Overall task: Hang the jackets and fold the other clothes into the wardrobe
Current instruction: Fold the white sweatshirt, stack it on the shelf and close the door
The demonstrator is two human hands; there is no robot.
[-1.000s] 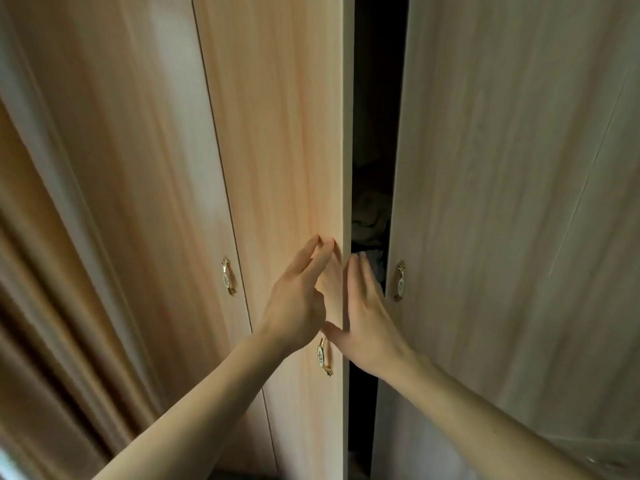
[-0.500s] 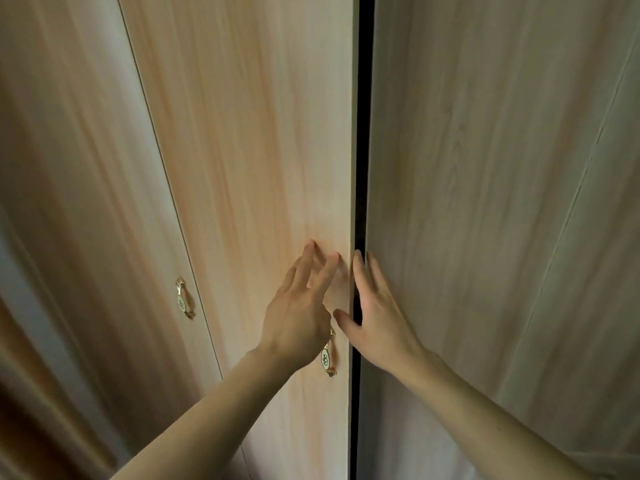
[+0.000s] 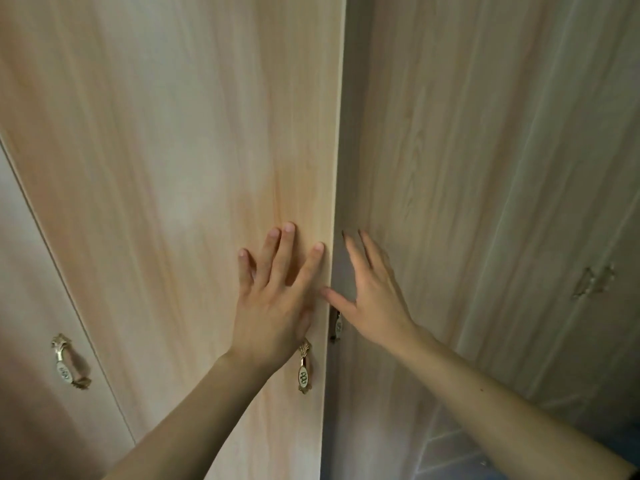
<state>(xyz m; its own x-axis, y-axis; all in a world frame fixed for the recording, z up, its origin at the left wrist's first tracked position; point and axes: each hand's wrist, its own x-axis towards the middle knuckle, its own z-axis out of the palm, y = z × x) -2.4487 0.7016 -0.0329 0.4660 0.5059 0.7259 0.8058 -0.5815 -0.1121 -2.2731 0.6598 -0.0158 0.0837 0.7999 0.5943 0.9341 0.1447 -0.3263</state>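
Both flat hands seemingly press wardrobe doors.

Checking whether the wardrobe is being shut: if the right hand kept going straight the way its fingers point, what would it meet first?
Most likely the pale wood-grain right wardrobe door: the right hand lies open, fingers pointing up along its face. Whether they already touch it is unclear.

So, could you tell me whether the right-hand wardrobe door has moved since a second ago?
Yes. The right-hand door has swung shut toward the left door's edge; the dark gap that showed clothes is gone, right hand flat on it.
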